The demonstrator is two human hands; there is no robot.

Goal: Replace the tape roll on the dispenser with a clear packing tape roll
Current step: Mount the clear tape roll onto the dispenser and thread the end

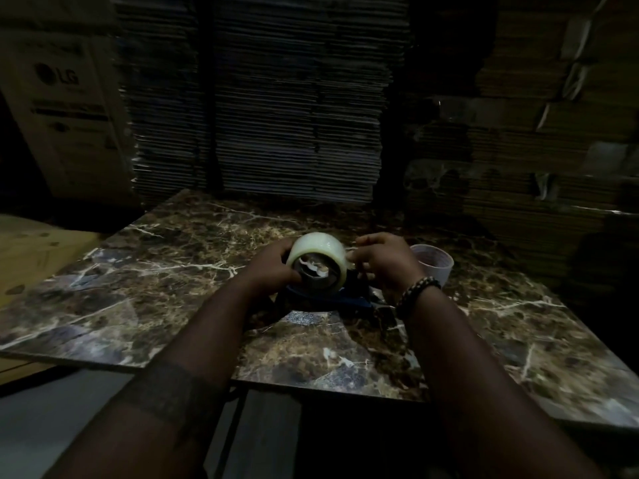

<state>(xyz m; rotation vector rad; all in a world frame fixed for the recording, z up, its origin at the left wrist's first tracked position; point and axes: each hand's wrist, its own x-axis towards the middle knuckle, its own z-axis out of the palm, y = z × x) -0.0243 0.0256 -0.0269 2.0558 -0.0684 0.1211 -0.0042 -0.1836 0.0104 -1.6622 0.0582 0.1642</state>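
Note:
A clear packing tape roll (318, 252) sits on the hub of a dark blue tape dispenser (349, 299) that rests on the marble table (173, 271). My left hand (273, 267) grips the roll's left side, fingers curled round it. My right hand (383, 262) is at the roll's right edge, fingertips pinched on the tape or the dispenser frame; which one is hidden in the dim light. A beaded bracelet is on my right wrist. An empty cardboard tape core (434, 262) stands just right of my right hand.
Tall stacks of flattened cardboard (262, 98) rise right behind the table. A large printed carton (65, 108) stands at the back left, more boxes at the right. The table's front edge (328, 388) is near my forearms. The scene is very dark.

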